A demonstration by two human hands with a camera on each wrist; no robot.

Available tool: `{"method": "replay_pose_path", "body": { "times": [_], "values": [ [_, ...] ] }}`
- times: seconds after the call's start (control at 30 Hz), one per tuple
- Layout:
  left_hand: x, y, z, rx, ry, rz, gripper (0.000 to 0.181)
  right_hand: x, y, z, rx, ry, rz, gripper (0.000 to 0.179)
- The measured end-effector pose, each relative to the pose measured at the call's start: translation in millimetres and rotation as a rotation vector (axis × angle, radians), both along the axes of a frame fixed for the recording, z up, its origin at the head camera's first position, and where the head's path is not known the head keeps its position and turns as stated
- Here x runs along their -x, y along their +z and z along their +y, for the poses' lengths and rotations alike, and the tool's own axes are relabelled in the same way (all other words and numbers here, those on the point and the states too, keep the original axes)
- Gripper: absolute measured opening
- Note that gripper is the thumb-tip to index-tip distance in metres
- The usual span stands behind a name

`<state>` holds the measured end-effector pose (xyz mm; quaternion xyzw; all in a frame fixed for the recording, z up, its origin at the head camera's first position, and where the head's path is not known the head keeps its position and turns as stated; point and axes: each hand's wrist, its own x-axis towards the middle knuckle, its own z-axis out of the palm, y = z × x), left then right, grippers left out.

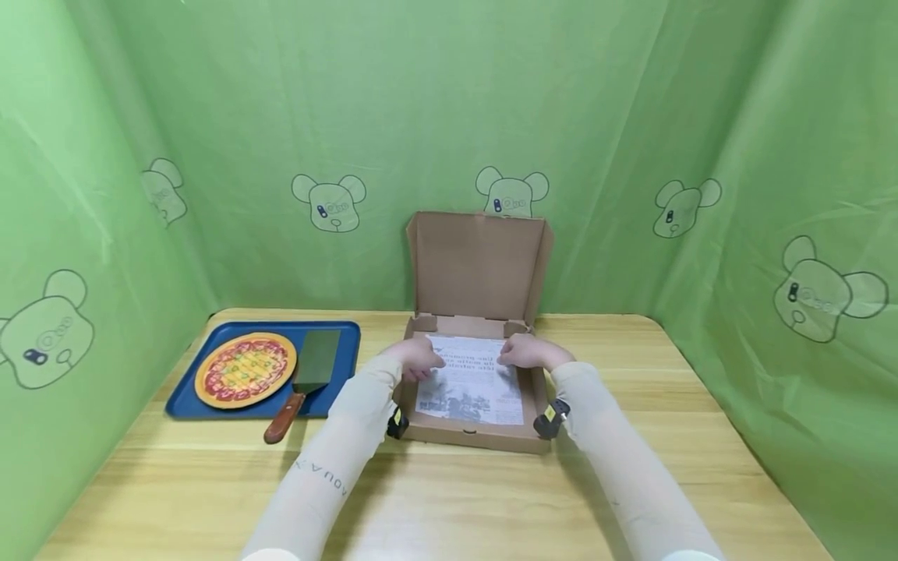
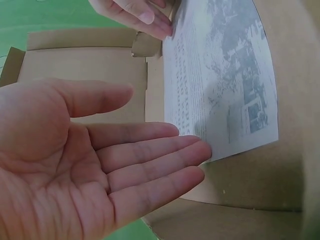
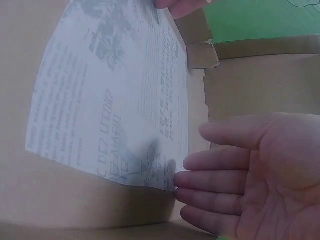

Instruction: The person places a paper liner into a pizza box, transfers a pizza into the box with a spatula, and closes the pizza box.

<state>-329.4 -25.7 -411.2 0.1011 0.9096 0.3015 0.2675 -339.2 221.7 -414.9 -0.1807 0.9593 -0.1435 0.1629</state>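
Two hands meet over a printed paper sheet (image 1: 470, 382) lying inside an open cardboard box (image 1: 477, 440) on a wood-grain surface (image 1: 449, 506). The left hand (image 2: 95, 160), reaching in over the box's left side, has its fingers extended side by side and its thumb held apart, fingertips overlapping the sheet's edge. Opposite, over the box's right side, the right hand (image 3: 250, 180) mirrors it, fingers straight and thumb apart, fingertips at the sheet's far right corner; how firmly either touches the paper cannot be told. The box's lid (image 1: 480, 269) stands raised at its far side. To the left of the box, a blue tray (image 1: 349, 347) carries a pizza (image 1: 245, 370) and, on the pizza's box-facing side, a spatula (image 1: 317, 360), its wooden handle (image 1: 283, 421) jutting past the tray's near edge. Behind the box hangs a green curtain (image 1: 421, 93) printed with bear heads. Pale sleeves (image 1: 624, 467) cover the person's arms.
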Motion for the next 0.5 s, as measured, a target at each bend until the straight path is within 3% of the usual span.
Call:
{"method": "replay_pose_path", "body": {
  "times": [0.1,0.33,0.5],
  "values": [
    [-2.1,2.3,0.2,-0.008,0.001,0.005,0.038,-1.9,1.8,-0.1,0.000,0.003,0.010,0.032],
    [-14.2,15.1,-5.8,-0.133,0.023,0.041,0.042,-12.1,12.5,0.5,0.024,0.014,0.045,0.041],
    [-21.8,24.7,-16.3,-0.162,-0.004,0.145,0.044,-18.8,22.9,-0.6,0.054,0.004,0.096,0.045]
  ]
}}
